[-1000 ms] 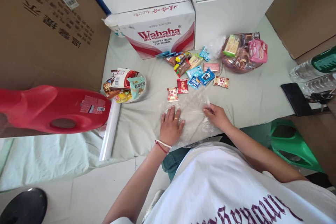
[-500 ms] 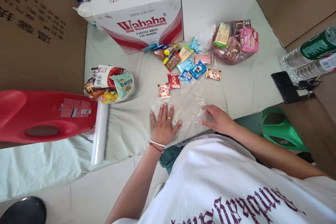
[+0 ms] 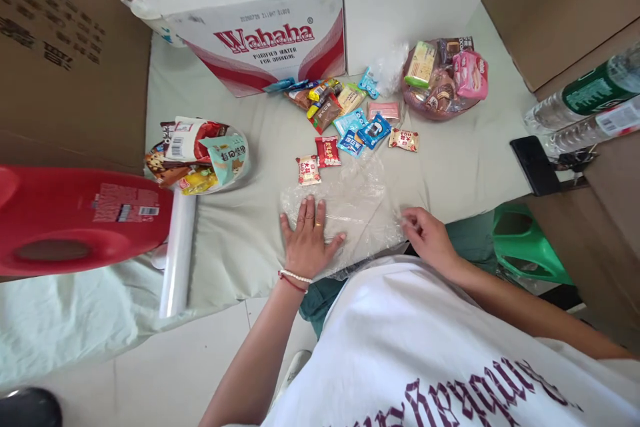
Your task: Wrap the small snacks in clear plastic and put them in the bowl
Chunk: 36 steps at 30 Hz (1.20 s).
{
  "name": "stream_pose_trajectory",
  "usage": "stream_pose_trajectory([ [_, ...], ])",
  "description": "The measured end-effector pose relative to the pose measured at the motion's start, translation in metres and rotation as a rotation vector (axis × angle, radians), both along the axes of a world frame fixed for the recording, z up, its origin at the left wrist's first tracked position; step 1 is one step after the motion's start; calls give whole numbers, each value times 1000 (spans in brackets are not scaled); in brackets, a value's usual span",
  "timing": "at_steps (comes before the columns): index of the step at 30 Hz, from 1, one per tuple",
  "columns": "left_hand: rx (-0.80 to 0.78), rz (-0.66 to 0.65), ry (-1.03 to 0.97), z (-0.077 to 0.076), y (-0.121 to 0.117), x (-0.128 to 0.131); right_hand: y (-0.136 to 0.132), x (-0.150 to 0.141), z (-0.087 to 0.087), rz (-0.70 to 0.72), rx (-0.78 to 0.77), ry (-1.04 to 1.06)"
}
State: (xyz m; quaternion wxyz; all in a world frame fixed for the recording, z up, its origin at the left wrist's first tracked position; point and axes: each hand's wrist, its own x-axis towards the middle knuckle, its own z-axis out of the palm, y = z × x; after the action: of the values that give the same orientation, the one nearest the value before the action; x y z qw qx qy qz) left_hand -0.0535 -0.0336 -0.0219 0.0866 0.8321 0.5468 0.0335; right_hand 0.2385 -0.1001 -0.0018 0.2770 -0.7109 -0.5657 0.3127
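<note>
A sheet of clear plastic wrap lies wrinkled over the near edge of the cloth-covered table. My left hand is pressed flat on its left part, fingers spread. At the sheet's right edge my right hand pinches the film between thumb and fingers. Just beyond the wrap lie a cream snack packet and a red packet. Farther back are blue packets, a pink packet, another cream packet and a pile of mixed snacks.
A bowl of snacks stands at left, beside a roll of film and a red jug. Another snack-filled bowl sits at back right. A Wahaha carton borders the back; bottles and a phone lie right.
My right hand has moved to the right and its fingers have closed on the wrap, drawing that edge outward. My left hand stays flat on the sheet. The whole view has shifted slightly.
</note>
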Motion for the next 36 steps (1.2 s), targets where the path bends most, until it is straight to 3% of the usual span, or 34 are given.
stream_pose_trajectory([
  [3,-1,-7,9,0,-1,0,-31,25,-3,-93,-237,153],
  [6,-10,-24,13,1,-1,0,-41,51,12,-1,-416,132],
  [8,-7,-28,15,1,-1,0,-28,60,28,14,-320,-62],
  [11,4,-27,22,2,-1,-1,9,53,46,57,-12,-277],
  [14,-8,-45,31,3,1,-3,43,28,42,377,213,-295],
  [17,-14,-44,22,4,6,-8,59,8,21,650,245,-331],
  [20,5,5,8,2,10,-12,67,10,4,699,185,-367],
  [23,23,32,-6,-1,11,-14,85,21,9,725,121,-340],
  [27,25,31,-15,-2,11,-13,140,20,41,690,-14,-439],
  [30,21,27,-15,0,11,-13,201,0,62,622,19,-598],
  [33,19,30,-18,2,11,-13,269,-27,69,574,110,-717],
  [36,18,34,-25,4,12,-13,331,-51,62,553,264,-772],
])
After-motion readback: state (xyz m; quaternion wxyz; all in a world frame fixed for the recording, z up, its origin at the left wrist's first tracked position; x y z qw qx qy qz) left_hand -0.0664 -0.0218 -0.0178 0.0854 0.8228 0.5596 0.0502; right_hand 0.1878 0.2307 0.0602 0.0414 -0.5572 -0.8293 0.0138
